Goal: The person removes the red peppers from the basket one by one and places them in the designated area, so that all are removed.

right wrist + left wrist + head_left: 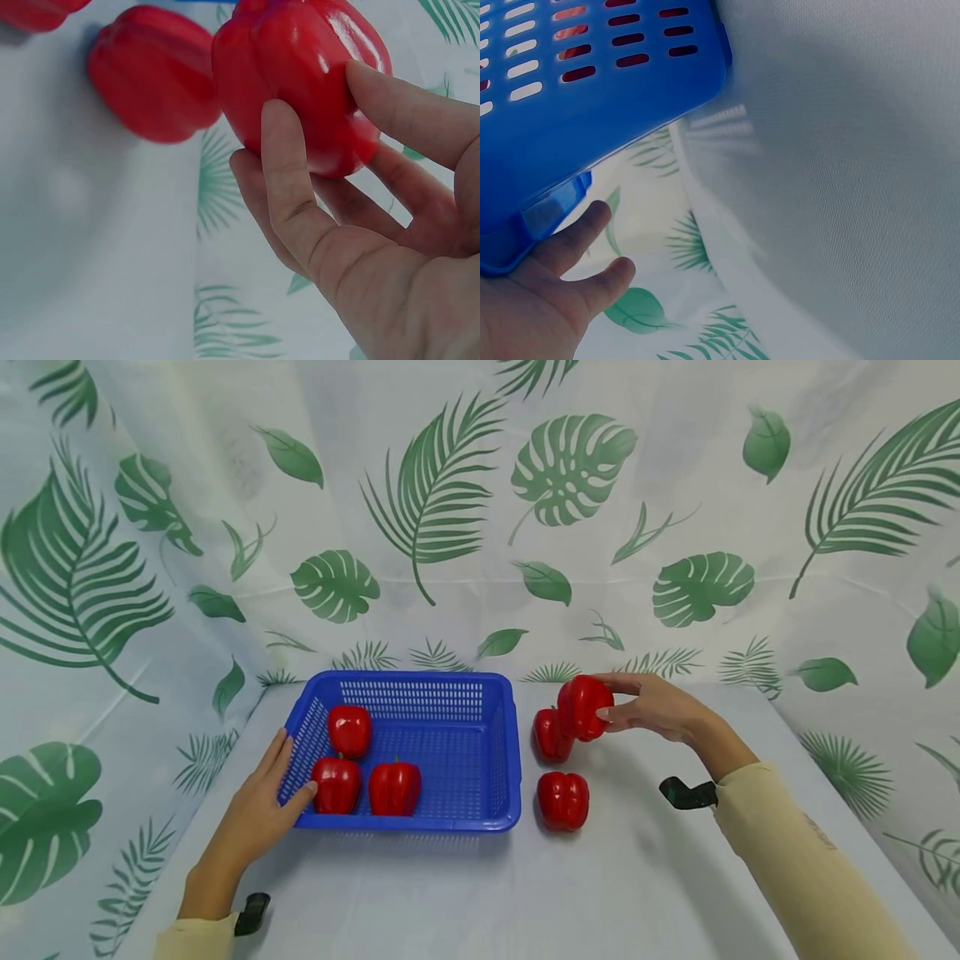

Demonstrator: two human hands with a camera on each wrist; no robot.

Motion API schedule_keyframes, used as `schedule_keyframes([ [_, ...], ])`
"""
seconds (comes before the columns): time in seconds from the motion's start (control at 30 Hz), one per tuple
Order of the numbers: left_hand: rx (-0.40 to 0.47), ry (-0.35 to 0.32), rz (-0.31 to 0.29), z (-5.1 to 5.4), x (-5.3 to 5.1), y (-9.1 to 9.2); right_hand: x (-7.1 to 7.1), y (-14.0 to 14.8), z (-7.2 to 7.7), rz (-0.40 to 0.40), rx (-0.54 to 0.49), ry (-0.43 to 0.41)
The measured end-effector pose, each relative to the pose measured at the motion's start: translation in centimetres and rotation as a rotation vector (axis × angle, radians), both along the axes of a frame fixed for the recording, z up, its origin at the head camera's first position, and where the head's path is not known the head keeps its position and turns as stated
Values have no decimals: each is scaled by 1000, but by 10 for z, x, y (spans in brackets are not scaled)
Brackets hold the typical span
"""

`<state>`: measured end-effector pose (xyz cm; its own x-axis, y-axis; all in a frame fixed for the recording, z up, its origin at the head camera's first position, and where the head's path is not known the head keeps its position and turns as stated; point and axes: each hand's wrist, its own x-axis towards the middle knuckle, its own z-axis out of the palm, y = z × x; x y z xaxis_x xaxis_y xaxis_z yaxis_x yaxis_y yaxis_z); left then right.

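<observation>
A blue plastic basket (450, 825) with slotted walls stands on the table. Three red bell peppers, one of them a front pepper (394, 788), sit in its left half. On the basket's left rim lies my left hand (251, 810), thumb over the edge and fingers along the outside; in the left wrist view two fingers stretch past the rim. To the right of the basket, my right hand (652, 710) holds a red bell pepper (585, 707) between thumb and fingers, raised above the table. Behind it a second pepper (551, 735) is partly covered.
Nearer the front, another red bell pepper (563, 802) lies on the white table (420, 902), close to the basket's right side. A white curtain (465, 527) with green leaf prints hangs behind the table and along both sides.
</observation>
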<state>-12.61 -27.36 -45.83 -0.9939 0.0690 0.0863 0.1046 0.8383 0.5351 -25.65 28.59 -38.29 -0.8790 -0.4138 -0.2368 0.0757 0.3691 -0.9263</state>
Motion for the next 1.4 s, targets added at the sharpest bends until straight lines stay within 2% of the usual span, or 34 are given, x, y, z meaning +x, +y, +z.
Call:
schedule_keyframes([
  [0.33, -7, -9, 7, 2, 0, 2, 4, 23, -11, -41, 27, -23],
  [0.67, 2, -18, 8, -1, 1, 0, 3, 36, -27, -41, 39, -49],
  [0.93, 4, -6, 5, 0, 1, 0, -1, 38, -42, -40, 47, -88],
  [1.4, 3, -4, 9, -1, -1, 0, -6, 37, -53, -21, 128, -98],
])
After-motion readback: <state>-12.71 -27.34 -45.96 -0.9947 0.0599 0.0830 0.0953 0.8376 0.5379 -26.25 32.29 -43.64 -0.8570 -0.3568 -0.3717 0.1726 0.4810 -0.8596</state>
